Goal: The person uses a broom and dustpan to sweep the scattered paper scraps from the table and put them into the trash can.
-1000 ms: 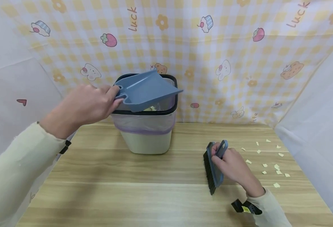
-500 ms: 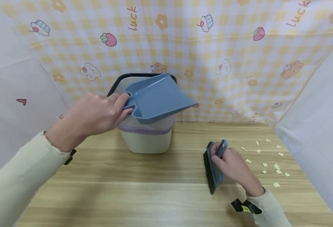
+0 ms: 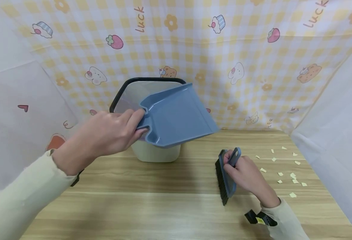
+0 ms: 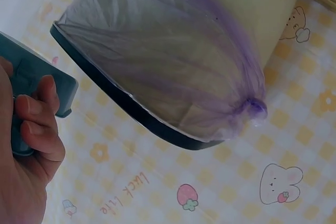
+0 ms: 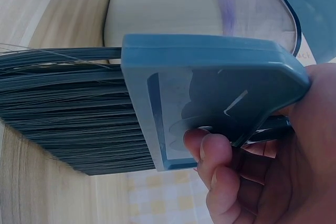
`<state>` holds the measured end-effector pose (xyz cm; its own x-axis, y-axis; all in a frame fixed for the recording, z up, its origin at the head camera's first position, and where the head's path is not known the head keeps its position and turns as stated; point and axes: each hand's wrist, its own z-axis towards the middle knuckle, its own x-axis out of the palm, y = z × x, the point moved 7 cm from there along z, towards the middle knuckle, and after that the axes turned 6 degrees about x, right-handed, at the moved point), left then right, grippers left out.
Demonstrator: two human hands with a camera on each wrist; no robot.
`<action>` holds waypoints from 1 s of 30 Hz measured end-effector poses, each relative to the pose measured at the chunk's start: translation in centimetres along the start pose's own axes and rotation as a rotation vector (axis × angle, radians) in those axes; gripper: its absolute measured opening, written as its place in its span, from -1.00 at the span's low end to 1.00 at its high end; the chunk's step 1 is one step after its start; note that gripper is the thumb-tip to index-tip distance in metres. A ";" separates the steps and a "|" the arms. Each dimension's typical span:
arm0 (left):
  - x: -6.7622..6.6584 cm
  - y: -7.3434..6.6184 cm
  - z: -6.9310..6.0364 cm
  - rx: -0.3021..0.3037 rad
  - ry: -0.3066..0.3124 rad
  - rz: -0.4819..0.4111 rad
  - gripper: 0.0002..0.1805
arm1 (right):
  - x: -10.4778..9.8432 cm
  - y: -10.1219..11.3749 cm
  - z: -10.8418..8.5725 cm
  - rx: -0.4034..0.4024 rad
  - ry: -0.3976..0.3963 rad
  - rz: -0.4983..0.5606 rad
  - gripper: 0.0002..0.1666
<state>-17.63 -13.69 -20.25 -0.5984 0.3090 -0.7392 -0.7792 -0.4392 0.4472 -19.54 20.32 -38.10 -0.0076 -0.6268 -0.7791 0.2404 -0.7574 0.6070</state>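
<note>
My left hand (image 3: 111, 131) grips the short handle of a blue dustpan (image 3: 178, 113), held in the air over the front right of the trash bin. No scraps show on its pan. The pale bin (image 3: 156, 151) has a black rim and a liner bag (image 4: 173, 77) knotted at one side; the dustpan hides much of its opening. On the right, my right hand (image 3: 246, 173) holds a blue hand brush (image 3: 228, 176) by its handle. Its dark bristles (image 5: 68, 108) point left, and the brush stands on the table.
Several small pale yellow paper scraps (image 3: 294, 176) lie scattered on the wooden table (image 3: 152, 213) to the right of the brush. A yellow checked cloth (image 3: 193, 50) hangs behind the bin, and white sheets (image 3: 337, 110) close off both sides.
The dustpan in my left hand has moved right and down, from above the bin's opening towards its front right. The right hand and brush have stayed in place.
</note>
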 end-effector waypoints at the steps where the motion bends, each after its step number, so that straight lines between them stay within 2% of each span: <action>1: 0.0 -0.2 0.0 0.004 -0.008 -0.005 -0.27 | 0.0 0.0 0.0 -0.002 0.000 -0.002 -0.86; 8: 0.1 -1.7 0.1 0.022 -0.040 0.008 -0.33 | 0.0 0.0 -0.1 -0.013 -0.002 -0.013 -0.87; 13: 0.4 -2.8 -0.1 0.026 -0.025 -0.023 -0.37 | 0.0 0.1 -0.1 -0.013 0.006 -0.007 -0.83; 16: 0.7 -3.5 -0.2 0.030 -0.014 -0.052 -0.39 | 0.0 0.1 -0.1 -0.003 0.012 0.005 -0.93; 22: 1.3 -4.9 -0.4 0.056 0.003 -0.087 -0.42 | 0.0 0.1 0.0 -0.021 -0.002 0.015 -0.79; 30: 2.7 -6.7 -0.9 0.072 0.008 -0.093 -0.43 | 0.2 -0.2 0.0 0.007 0.020 0.033 -0.80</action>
<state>-13.88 -10.70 -25.67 -0.5213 0.3385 -0.7833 -0.8430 -0.3466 0.4113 -19.58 20.31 -38.35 0.0199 -0.6480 -0.7613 0.2338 -0.7374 0.6337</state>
